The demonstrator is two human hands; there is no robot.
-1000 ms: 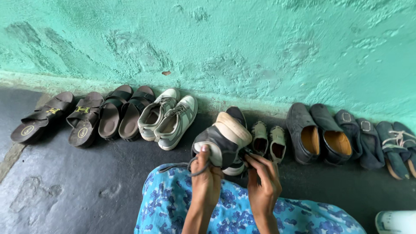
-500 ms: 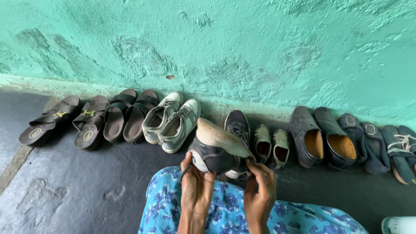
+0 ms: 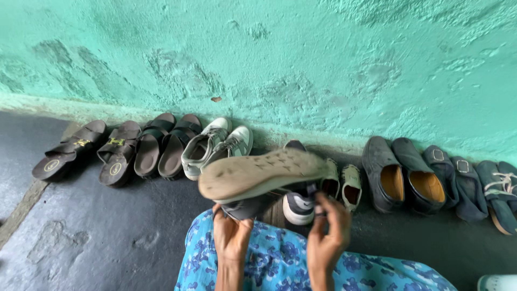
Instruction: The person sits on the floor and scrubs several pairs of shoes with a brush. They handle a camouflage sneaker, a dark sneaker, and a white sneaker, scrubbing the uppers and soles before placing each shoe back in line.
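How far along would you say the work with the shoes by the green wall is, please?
Done, it seems: brown strap sandals, white lace-up sneakers and black slip-on shoes stand paired in a row along the wall. In hand: the left hand and right hand hold a dark sneaker with a pale sole turned sole-up. Left: that shoe is not yet on the floor; its apparent mate, a dark sneaker with a white toe, waits below.

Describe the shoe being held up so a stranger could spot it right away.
A row of footwear lines the green wall. In front of its middle, both hands lift a dark sneaker. It alone is off the floor, its worn pale sole turned up.
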